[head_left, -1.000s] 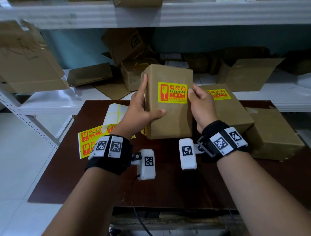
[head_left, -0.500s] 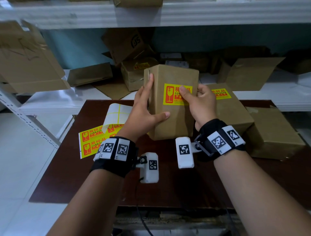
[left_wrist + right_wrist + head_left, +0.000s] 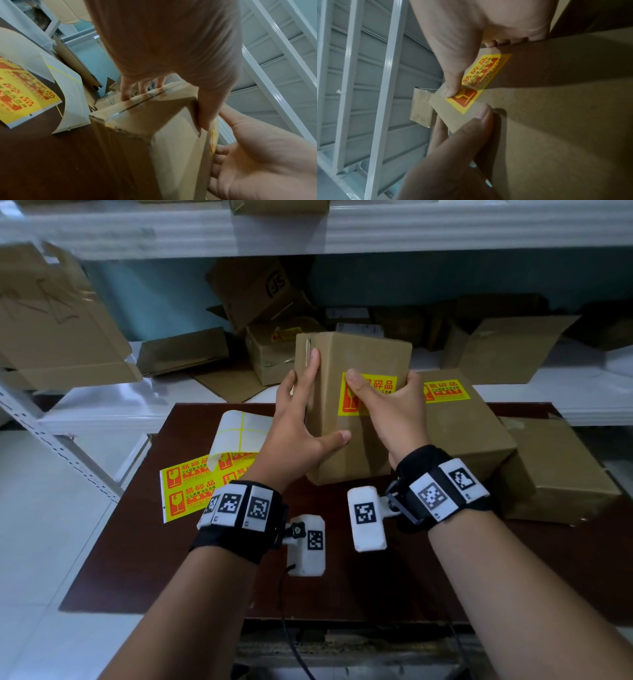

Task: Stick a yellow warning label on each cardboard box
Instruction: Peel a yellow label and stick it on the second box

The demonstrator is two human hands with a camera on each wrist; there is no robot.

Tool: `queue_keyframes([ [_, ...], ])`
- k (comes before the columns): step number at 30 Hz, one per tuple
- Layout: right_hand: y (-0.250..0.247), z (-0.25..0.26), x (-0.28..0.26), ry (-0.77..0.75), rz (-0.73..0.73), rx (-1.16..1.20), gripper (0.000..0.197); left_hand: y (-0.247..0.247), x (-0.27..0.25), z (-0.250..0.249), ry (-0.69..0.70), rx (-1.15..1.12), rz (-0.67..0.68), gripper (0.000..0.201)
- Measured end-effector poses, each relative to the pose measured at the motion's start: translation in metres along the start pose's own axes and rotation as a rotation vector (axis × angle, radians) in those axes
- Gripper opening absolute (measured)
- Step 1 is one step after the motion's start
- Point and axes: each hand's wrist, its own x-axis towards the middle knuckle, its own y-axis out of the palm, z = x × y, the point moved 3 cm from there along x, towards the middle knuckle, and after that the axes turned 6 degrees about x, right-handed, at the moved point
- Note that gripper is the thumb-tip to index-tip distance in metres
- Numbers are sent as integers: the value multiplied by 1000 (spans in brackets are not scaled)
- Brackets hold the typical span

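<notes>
A brown cardboard box [image 3: 359,361] stands on end over the dark table [image 3: 178,559]. My left hand [image 3: 301,419] grips its left side, thumb across the front. My right hand [image 3: 387,409] wraps the right edge, and its thumb presses the left end of the yellow warning label [image 3: 385,385] on the front face. The right wrist view shows that thumb [image 3: 452,83] on the label [image 3: 481,78]. The left wrist view shows fingers [image 3: 126,89] on the box's taped side [image 3: 154,135]. A sheet of yellow labels [image 3: 191,487] lies at the left.
A second box [image 3: 466,433] with a yellow label [image 3: 447,392] lies right of the held one, and a plain box [image 3: 558,470] further right. White shelving [image 3: 342,231] behind holds several open and flattened cartons. Curled white backing paper [image 3: 239,433] sits by the label sheet.
My right thumb has slid left across the label, from its right end to its left end. The box has shifted slightly right and away in both hands.
</notes>
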Motion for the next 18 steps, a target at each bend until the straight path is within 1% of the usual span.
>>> queue_keyframes([
  [2,-3,-2,1,35,-29,31,69,0,-1,-1,-8,4,11,116],
  [3,-5,-2,3,50,-36,50,65,0,-2,0,-9,4,9,116],
  [7,-13,-3,5,33,-58,107,24,-4,-1,1,-20,-22,-2,115],
  [9,-17,-2,7,22,-54,162,14,-6,-1,2,-21,-43,-1,114],
  [11,-19,-2,9,55,-64,223,16,-8,-1,2,-25,-60,3,114],
  [12,-20,-2,9,76,-81,241,23,-8,-1,2,-27,-65,6,114],
  [14,-22,-3,11,104,-122,230,32,-9,-1,2,-26,-73,1,113],
  [15,-22,-1,11,101,-135,197,32,-9,0,2,-20,-73,-8,114],
  [17,-17,2,9,60,-92,100,37,-8,1,3,-2,-48,-30,115],
  [18,-12,5,6,40,-39,55,47,-6,1,2,8,-29,-41,116],
])
